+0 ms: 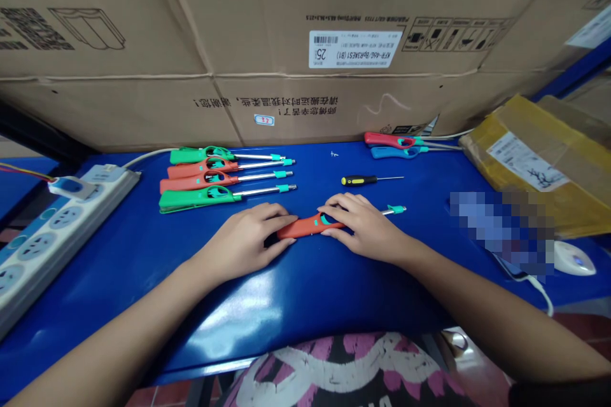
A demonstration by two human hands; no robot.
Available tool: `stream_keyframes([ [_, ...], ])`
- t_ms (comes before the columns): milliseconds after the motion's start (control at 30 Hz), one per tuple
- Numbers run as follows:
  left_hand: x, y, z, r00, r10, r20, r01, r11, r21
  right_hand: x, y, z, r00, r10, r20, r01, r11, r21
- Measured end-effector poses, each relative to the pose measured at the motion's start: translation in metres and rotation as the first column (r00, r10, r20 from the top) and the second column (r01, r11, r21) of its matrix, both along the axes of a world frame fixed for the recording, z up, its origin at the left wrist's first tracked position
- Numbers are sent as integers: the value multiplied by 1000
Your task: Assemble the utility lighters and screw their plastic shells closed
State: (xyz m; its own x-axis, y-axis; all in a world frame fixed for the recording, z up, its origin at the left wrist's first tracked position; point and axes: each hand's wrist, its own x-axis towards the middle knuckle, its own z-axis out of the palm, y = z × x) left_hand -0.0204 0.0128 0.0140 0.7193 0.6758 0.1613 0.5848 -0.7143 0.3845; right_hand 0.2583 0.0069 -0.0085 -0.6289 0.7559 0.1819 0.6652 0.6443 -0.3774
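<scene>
With our left fingers (pixel 287 243) and right fingers (pixel 334 233) pinching the orange lighter (pixel 305 227) low over the blue desk (pixel 305 305), we risk a slip or an accidental trigger press if our right grip tightens near the guard.

Surface (pixel 334 292): blue, smooth, glossy, with white glare. Lighters (pixel 203 196): green and orange plastic handles, smooth; barrels of shiny silvery metal. Lighter between the hands (pixel 305 226): orange plastic, low sheen. Screwdriver (pixel 359 180): black and yellow plastic handle, slim metal shaft. Power strip (pixel 71 229): white plastic, smooth. Carton (pixel 267 25): matt brown cardboard, creased; label (pixel 354 49) of white paper. Parcel (pixel 548 159): cardboard under glossy yellowish tape. Shirt (pixel 344 372): printed cloth.
</scene>
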Motion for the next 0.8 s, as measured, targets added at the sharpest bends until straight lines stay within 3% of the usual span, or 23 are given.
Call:
stream_keyframes([
  [467,0,-1,-5,999,-5,49,8,998,-62,3,0,-1,996,-7,-88,-1,996,-89],
  [800,3,-3,-5,998,-10,67,15,998,-67,5,-1,2,997,16,-71,-19,999,-46],
])
